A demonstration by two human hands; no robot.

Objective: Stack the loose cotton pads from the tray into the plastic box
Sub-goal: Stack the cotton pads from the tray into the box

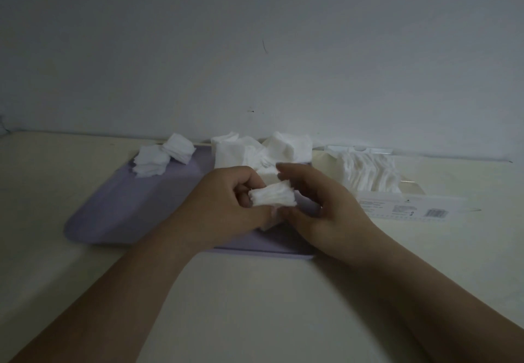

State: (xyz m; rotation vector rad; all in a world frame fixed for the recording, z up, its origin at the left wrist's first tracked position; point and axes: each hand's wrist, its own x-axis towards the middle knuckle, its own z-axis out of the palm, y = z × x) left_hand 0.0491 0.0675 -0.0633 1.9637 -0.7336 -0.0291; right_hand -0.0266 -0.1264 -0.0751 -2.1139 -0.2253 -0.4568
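Note:
A lilac tray (119,215) lies on the table with piles of white cotton pads: a small pile at its far left (158,158) and a bigger heap at the far middle (261,150). Above the tray's middle, my left hand (226,204) and my right hand (320,206) together grip a small stack of pads (273,196) between thumbs and fingers. More pads under the hands are mostly hidden. The clear plastic box (397,192) lies right of the tray with a row of pads (368,175) inside.
The box's clear flap with a barcode label (419,211) lies flat toward me on the right. A pale wall (255,50) rises right behind the tray and box. The cream table (241,291) stretches in front of the tray.

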